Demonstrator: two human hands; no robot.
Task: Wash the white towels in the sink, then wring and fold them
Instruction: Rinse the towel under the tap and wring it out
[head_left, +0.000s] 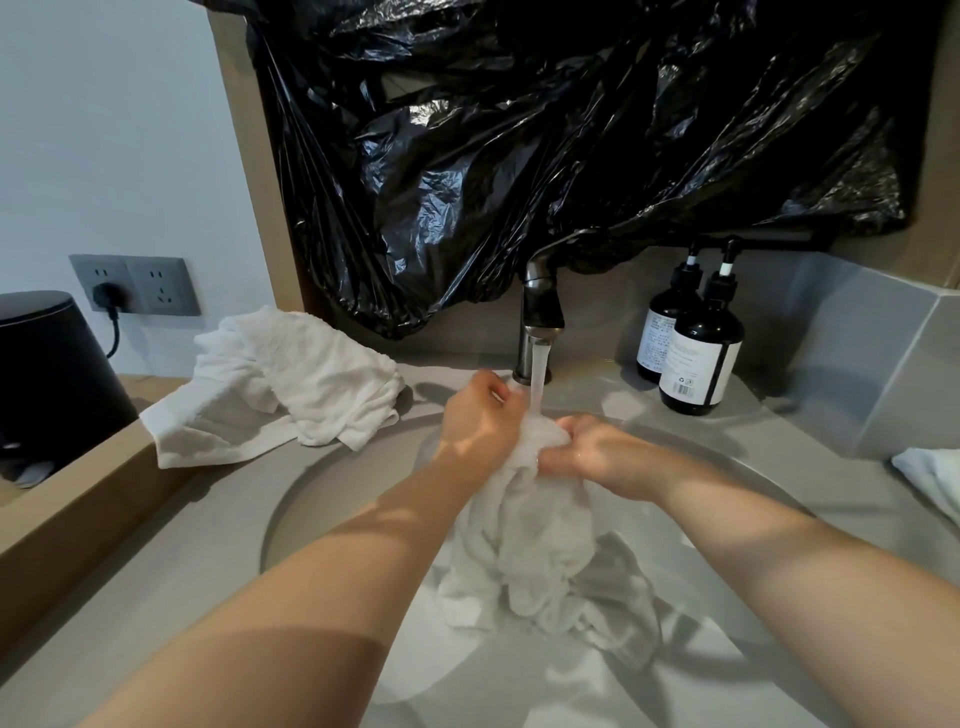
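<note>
Far left of the hands: a dark round container (47, 374) stands on the wooden ledge. A wall socket (135, 285) behind it has one plug in.
Left of the left hand: a towel heap (291, 379), white and crumpled, lies on the counter just past the basin rim. It looks dry, so it is probably not yet washed.
Left hand: the left hand (480, 421) has its fingers curled round the bunched top of the wet towel (530, 545), right beside the stream.
Between the hands: water (537, 387) runs from the tap (540, 317) onto the bunch that both hands hold. The rest of the cloth hangs down toward the person and pools in the sink (322, 499).
Right hand: the right hand (587, 454) grips the same bunch, fingers closed into the cloth, close against the left hand's hold.
Above the hands: black plastic sheeting (571, 130) hangs over the wall behind the tap.
Right of the right hand: two dark pump bottles (696, 353) stand on the counter. Farther right, at the frame edge, lies a white cloth (930, 478); whether it has been washed cannot be told.
Progress: this looks like the washing stage, with one towel under the water. Nothing in view is twisted out or folded. The heap, the wringing and the folding all appear to lie ahead.
</note>
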